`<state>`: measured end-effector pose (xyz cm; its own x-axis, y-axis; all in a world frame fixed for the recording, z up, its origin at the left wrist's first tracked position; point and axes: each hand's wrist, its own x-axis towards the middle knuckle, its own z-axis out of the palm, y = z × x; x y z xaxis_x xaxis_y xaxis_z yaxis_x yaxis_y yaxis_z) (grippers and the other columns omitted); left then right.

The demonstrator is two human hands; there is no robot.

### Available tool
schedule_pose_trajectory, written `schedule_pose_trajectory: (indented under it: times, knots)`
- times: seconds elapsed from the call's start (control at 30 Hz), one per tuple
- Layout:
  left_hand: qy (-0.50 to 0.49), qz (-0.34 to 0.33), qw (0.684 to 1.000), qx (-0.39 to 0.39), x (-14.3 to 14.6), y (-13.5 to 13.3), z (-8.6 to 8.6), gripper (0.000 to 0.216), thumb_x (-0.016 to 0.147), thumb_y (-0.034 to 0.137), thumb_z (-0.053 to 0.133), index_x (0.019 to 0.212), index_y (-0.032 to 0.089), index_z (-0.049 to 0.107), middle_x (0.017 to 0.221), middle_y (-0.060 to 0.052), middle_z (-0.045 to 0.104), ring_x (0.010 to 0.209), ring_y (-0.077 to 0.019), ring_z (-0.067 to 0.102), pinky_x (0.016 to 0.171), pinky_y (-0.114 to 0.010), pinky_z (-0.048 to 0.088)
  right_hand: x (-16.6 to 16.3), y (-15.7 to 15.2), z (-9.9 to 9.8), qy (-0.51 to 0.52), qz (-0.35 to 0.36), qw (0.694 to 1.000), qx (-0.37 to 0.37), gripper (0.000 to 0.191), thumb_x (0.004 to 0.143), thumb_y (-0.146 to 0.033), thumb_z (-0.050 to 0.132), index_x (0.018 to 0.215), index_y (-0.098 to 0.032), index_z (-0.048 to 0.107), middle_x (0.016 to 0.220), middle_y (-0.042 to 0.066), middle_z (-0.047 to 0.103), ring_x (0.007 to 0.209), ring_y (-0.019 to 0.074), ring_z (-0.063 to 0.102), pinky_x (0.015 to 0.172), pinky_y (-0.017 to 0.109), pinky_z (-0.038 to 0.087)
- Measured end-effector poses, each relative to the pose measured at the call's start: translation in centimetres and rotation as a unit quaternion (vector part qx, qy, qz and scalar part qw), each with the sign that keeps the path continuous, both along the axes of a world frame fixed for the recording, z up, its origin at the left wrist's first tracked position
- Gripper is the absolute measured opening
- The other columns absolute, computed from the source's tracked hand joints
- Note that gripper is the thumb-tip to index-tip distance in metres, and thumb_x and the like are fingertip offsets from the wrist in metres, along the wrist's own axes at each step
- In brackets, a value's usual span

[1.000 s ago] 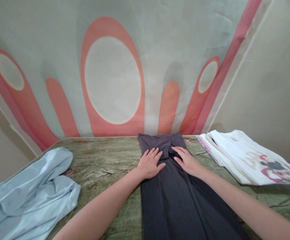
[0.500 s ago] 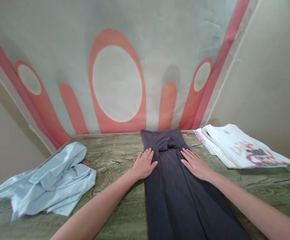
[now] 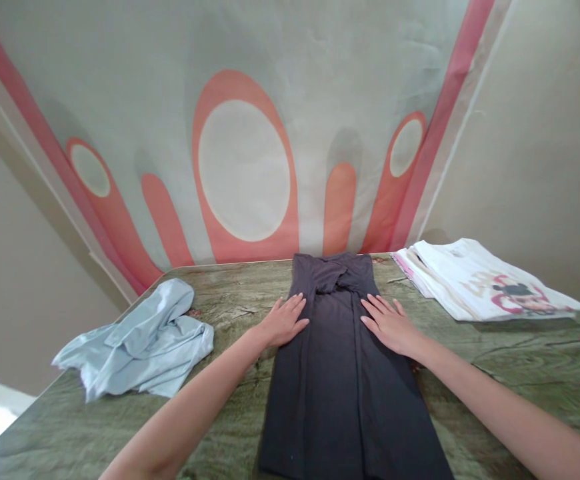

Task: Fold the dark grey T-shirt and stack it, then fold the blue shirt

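Observation:
A dark grey garment lies lengthwise on the table, its sides folded inward into long panels and its far end bunched in a small overlap. My left hand rests flat on its left edge, fingers stretched out. On the opposite edge lies my right hand, palm down with the fingers spread. Neither hand grips the cloth. What kind of garment it is I cannot tell for sure.
A crumpled light blue cloth lies on the left of the wood-patterned table. Folded white shirts with a cartoon print are stacked at the right. Behind the table's far edge stands a wall with a printed hanging.
My view has shifted and tilted, so the blue cloth sits further right and the garment's near end shows more. Both hands stay flat on the garment's edges.

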<state>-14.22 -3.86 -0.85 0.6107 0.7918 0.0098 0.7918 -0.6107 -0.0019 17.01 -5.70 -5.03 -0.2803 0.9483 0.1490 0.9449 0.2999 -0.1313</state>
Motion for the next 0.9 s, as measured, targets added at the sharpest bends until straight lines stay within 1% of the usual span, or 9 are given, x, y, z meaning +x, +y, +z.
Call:
schedule_pose_trajectory:
  times: [0.17, 0.3, 0.4, 0.5, 0.53, 0.6, 0.7, 0.8, 0.9]
  knots:
    - [-0.009, -0.019, 1.0, -0.022, 0.9, -2.7, 0.5, 0.064, 0.09, 0.054, 0.017, 0.14, 0.015, 0.019, 0.146, -0.012, 0.017, 0.135, -0.0206, 0.014, 0.107, -0.039, 0.01, 1.3, -0.3, 0.6, -0.018, 0.009, 1.0, -0.01, 0.058, 0.089, -0.052, 0.023, 0.136, -0.021, 0.035, 0.143, 0.007, 0.03, 0.131, 0.0263, 0.023, 0.106, 0.051, 0.014]
    - [-0.038, -0.044, 0.998, -0.026, 2.2, -3.2, 1.3, 0.057, 0.09, 0.048, 0.029, 0.137, 0.016, 0.028, 0.145, -0.012, 0.022, 0.133, -0.0218, 0.019, 0.106, -0.04, 0.013, 1.4, -1.0, 2.1, 0.001, 0.046, 0.999, 0.021, 0.047, 0.089, -0.042, 0.032, 0.124, -0.017, 0.05, 0.134, 0.011, 0.043, 0.127, 0.0268, 0.031, 0.104, 0.048, 0.021]
    - [-0.088, -0.068, 0.993, -0.028, 4.3, -2.6, 1.8, 0.043, 0.088, 0.038, 0.042, 0.125, 0.016, 0.046, 0.136, -0.012, 0.039, 0.125, -0.0222, 0.035, 0.103, -0.035, 0.025, -0.1, -3.0, 3.9, 0.057, 0.084, 0.995, 0.022, 0.033, 0.088, -0.032, 0.038, 0.108, -0.016, 0.058, 0.115, 0.012, 0.055, 0.11, 0.0239, 0.046, 0.095, 0.041, 0.034]
    - [-0.159, -0.071, 0.983, -0.06, 7.2, -1.7, 2.1, 0.027, 0.083, 0.025, 0.048, 0.106, 0.015, 0.06, 0.112, -0.01, 0.057, 0.107, -0.0199, 0.05, 0.095, -0.03, 0.035, -2.6, -6.9, 6.0, 0.129, 0.121, 0.984, -0.035, 0.023, 0.087, -0.029, 0.042, 0.097, -0.018, 0.059, 0.096, 0.008, 0.057, 0.091, 0.019, 0.053, 0.083, 0.033, 0.041]
    - [-0.188, -0.059, 0.977, -0.078, 8.1, -1.3, 2.1, 0.024, 0.082, 0.022, 0.05, 0.101, 0.014, 0.062, 0.105, -0.009, 0.06, 0.102, -0.0193, 0.053, 0.093, -0.03, 0.037, -3.4, -8.6, 6.5, 0.149, 0.139, 0.976, -0.07, 0.02, 0.086, -0.029, 0.044, 0.095, -0.018, 0.059, 0.094, 0.006, 0.056, 0.087, 0.0176, 0.053, 0.079, 0.031, 0.042]
    - [-0.262, -0.006, 0.955, -0.136, 10.0, -0.5, 1.8, 0.02, 0.078, 0.016, 0.053, 0.095, 0.014, 0.063, 0.095, -0.007, 0.063, 0.095, -0.0186, 0.056, 0.09, -0.029, 0.04, -4.6, -11.9, 7.4, 0.171, 0.161, 0.963, -0.13, 0.019, 0.082, -0.033, 0.051, 0.093, -0.019, 0.058, 0.091, 0.004, 0.054, 0.081, 0.0164, 0.053, 0.073, 0.029, 0.043]
    - [-0.35, 0.095, 0.907, -0.213, 12.5, 1.0, 1.2, 0.024, 0.072, 0.013, 0.06, 0.096, 0.014, 0.062, 0.091, -0.006, 0.063, 0.089, -0.0185, 0.058, 0.087, -0.03, 0.042, -5.2, -15.7, 8.0, 0.18, 0.171, 0.95, -0.19, 0.029, 0.073, -0.035, 0.061, 0.098, -0.021, 0.057, 0.093, 0.003, 0.053, 0.082, 0.0175, 0.051, 0.074, 0.03, 0.042]
    - [-0.392, 0.155, 0.877, -0.231, 14.5, 3.0, 0.6, 0.045, 0.07, 0.018, 0.066, 0.112, 0.01, 0.052, 0.103, -0.011, 0.06, 0.09, -0.0191, 0.058, 0.084, -0.031, 0.045, -4.8, -17.5, 7.8, 0.187, 0.18, 0.942, -0.214, 0.041, 0.063, -0.033, 0.069, 0.1, -0.021, 0.058, 0.096, 0.004, 0.052, 0.087, 0.0196, 0.049, 0.077, 0.032, 0.041]
    - [-0.437, 0.196, 0.838, -0.26, 16.0, 5.1, 0.2, 0.058, 0.074, 0.021, 0.065, 0.124, 0.01, 0.039, 0.107, -0.014, 0.056, 0.084, -0.015, 0.059, 0.075, -0.026, 0.048, -4.4, -17.8, 7.2, 0.203, 0.193, 0.937, -0.21, 0.042, 0.063, -0.027, 0.067, 0.103, -0.021, 0.059, 0.099, 0.006, 0.051, 0.09, 0.02, 0.048, 0.078, 0.031, 0.04]
